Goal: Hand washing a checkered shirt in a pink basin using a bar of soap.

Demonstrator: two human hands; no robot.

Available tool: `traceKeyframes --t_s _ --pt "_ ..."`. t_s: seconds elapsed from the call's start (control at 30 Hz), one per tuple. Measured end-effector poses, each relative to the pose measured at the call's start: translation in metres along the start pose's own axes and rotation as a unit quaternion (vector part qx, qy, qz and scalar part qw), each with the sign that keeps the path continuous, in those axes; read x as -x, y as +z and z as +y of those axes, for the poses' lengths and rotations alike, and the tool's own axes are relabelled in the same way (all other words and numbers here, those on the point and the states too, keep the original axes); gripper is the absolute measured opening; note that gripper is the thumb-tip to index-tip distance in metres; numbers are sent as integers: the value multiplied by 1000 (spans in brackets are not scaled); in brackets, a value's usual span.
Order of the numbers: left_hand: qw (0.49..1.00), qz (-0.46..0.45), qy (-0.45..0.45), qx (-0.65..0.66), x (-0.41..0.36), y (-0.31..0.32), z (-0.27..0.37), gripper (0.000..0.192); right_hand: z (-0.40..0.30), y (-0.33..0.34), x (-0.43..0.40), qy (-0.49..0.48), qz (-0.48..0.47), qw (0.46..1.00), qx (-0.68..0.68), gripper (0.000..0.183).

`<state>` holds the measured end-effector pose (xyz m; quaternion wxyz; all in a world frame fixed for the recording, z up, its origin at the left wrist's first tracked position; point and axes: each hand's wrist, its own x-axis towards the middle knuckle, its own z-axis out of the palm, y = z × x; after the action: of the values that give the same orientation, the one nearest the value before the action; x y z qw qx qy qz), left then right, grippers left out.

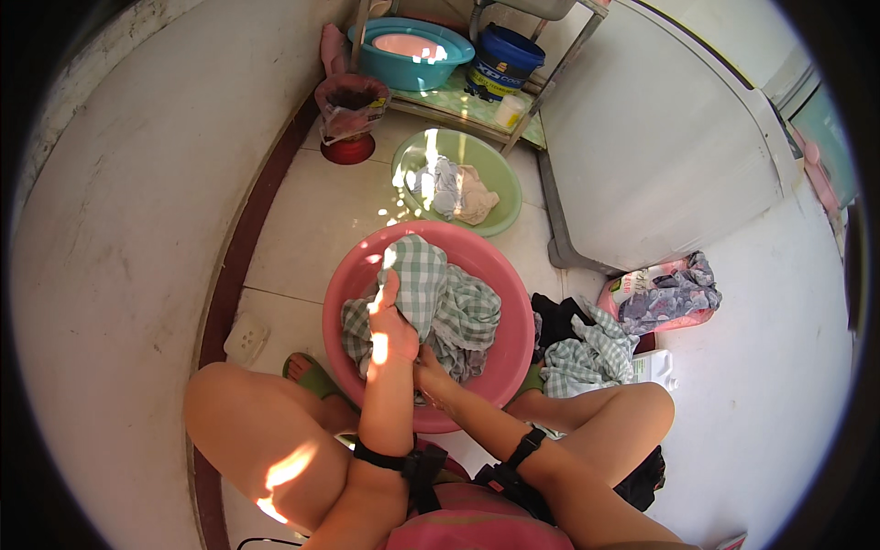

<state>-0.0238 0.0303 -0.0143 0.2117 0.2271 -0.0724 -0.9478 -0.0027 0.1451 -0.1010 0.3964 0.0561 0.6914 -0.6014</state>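
Note:
A large pink plastic basin (517,357) stands on the floor between my knees. Green-and-white checked fabric (471,309) lies bunched inside it. My left hand (393,316) is over the basin, with a raised fold of the checked cloth held against the palm and thumb; most of its fingers are hidden by the fabric. Lower and to the right, my right hand (432,377) grips the cloth near my left wrist, its fingertips partly hidden.
Beyond it sits a green basin (509,206) with pale clothes. More checked cloth (584,364), dark clothes and a white jug (656,368) lie right. A red bin (349,148), a metal rack (440,110) and a white appliance (660,137) stand farther off. A wall borders the left.

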Motion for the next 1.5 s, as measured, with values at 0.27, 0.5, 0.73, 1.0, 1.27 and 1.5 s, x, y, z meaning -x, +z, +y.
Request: traceKeyframes --t_s 0.27,0.5,0.73,1.0,1.27,1.5 --pt "994 -98 21 -42 1 6 -13 25 -111 -46 3 -469 192 845 169 18" --pt "937 -334 53 87 -55 -104 -53 23 -99 12 55 -519 115 801 276 16" --pt "970 64 -196 -130 25 20 -66 33 -127 -51 -1 -431 333 751 373 28" --pt "955 -239 -38 173 18 -9 -121 32 -123 -74 -14 -393 263 760 446 34" --pt "840 -471 -1 270 -29 -85 -131 30 -86 -15 22 -584 60 709 390 28" --pt "952 -37 -266 -148 29 20 -78 34 -155 -97 -1 -364 187 833 372 22"
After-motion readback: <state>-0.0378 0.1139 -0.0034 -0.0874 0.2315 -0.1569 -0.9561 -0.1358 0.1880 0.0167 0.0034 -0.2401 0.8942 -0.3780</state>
